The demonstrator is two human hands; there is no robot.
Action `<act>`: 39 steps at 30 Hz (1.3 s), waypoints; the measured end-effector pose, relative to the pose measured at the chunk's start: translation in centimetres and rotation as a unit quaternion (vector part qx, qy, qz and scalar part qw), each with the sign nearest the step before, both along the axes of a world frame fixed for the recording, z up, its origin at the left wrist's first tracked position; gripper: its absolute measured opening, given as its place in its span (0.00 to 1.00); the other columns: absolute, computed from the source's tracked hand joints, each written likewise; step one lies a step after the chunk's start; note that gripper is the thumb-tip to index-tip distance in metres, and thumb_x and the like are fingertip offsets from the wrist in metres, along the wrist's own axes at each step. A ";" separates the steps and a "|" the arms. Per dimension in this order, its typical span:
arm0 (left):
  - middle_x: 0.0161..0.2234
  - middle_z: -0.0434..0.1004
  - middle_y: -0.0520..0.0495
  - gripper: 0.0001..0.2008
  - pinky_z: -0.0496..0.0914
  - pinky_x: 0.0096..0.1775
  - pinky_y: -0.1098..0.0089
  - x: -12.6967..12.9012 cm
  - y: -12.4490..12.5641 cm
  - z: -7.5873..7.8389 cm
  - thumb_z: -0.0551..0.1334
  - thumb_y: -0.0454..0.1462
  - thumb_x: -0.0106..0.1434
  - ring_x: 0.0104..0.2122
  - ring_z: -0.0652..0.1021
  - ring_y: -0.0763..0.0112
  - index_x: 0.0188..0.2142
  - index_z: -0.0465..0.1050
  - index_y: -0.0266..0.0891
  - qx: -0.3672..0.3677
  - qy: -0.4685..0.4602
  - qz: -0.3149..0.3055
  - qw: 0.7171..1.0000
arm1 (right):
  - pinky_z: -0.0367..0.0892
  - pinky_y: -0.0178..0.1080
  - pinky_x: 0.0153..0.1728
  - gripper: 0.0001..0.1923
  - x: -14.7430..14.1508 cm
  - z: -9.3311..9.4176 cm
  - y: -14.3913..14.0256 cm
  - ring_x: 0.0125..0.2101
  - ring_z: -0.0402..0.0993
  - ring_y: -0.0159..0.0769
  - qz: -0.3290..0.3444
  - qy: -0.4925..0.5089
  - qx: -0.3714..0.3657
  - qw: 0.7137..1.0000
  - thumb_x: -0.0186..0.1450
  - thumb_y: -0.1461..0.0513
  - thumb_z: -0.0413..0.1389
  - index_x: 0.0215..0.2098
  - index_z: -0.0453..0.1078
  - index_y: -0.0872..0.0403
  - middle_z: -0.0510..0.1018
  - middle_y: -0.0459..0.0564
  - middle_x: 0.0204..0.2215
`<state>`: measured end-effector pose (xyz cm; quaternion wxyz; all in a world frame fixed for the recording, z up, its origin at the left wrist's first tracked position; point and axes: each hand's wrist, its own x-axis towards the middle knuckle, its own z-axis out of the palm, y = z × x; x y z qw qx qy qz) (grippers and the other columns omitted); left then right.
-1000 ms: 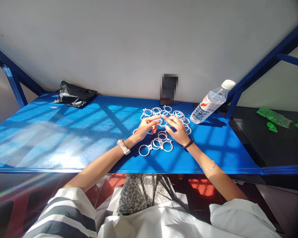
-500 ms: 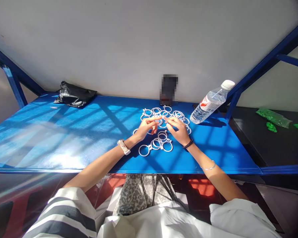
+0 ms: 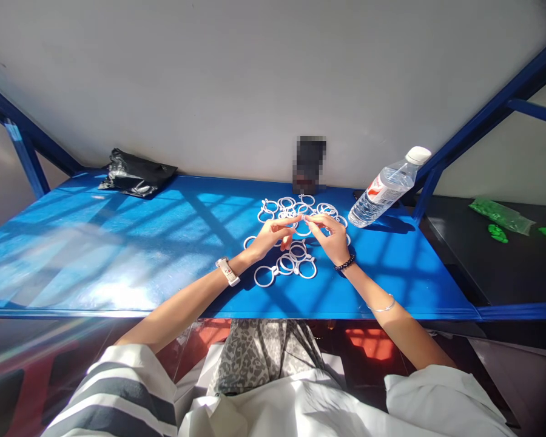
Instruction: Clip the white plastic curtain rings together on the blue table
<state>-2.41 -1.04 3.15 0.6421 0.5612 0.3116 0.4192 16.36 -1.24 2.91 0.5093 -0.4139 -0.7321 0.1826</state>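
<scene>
Both hands meet over a heap of white plastic rings (image 3: pixel 286 204) on the blue table (image 3: pixel 118 243). My left hand (image 3: pixel 269 235) and my right hand (image 3: pixel 332 238) pinch one white ring (image 3: pixel 303 226) between their fingertips, lifted a little above the heap. Nearer to me lies a linked row of white rings (image 3: pixel 286 267), just below both hands. A watch sits on my left wrist and a dark bead bracelet on my right.
A clear water bottle (image 3: pixel 386 187) with a white cap leans at the back right. A dark phone (image 3: pixel 309 164) stands against the wall behind the rings. A black bag (image 3: pixel 136 174) lies at the back left. Green pieces (image 3: pixel 500 218) rest on a black surface to the right.
Both hands have risen slightly and drawn their fingertips together on one ring, which now hangs between them. My right hand has turned more upright.
</scene>
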 end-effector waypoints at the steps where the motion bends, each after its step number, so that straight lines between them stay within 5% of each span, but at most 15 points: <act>1: 0.15 0.69 0.53 0.27 0.62 0.22 0.74 0.0 0.0 0.0 0.62 0.40 0.57 0.16 0.68 0.75 0.55 0.71 0.32 0.001 0.002 -0.004 1.000 | 0.75 0.41 0.36 0.10 0.0 0.0 0.0 0.38 0.78 0.40 -0.001 0.006 -0.003 1.000 0.66 0.57 0.55 0.37 0.77 0.51 0.81 0.51 0.37; 17: 0.17 0.67 0.55 0.28 0.64 0.25 0.74 0.0 -0.2 -0.5 0.61 0.39 0.60 0.18 0.67 0.78 0.59 0.65 0.31 0.043 0.054 -0.038 0.997 | 0.74 0.39 0.33 0.07 -0.1 -0.7 0.1 0.32 0.77 0.37 -0.028 0.034 -0.012 0.999 0.63 0.57 0.58 0.32 0.72 0.52 0.79 0.48 0.31; 26: 0.19 0.69 0.54 0.30 0.65 0.25 0.75 0.1 -0.3 -0.3 0.61 0.39 0.60 0.19 0.68 0.77 0.61 0.63 0.33 0.059 0.066 -0.046 0.995 | 0.75 0.39 0.38 0.11 -0.3 -0.6 -0.1 0.38 0.78 0.38 -0.017 0.003 -0.017 1.000 0.66 0.59 0.55 0.45 0.73 0.50 0.80 0.50 0.41; 39: 0.19 0.68 0.54 0.30 0.66 0.25 0.75 0.0 -0.4 0.0 0.62 0.38 0.59 0.19 0.68 0.77 0.60 0.63 0.34 0.066 0.075 -0.047 0.994 | 0.74 0.39 0.34 0.06 -0.3 -0.6 -0.1 0.33 0.78 0.37 -0.027 -0.018 0.014 0.999 0.64 0.60 0.58 0.39 0.74 0.51 0.81 0.49 0.35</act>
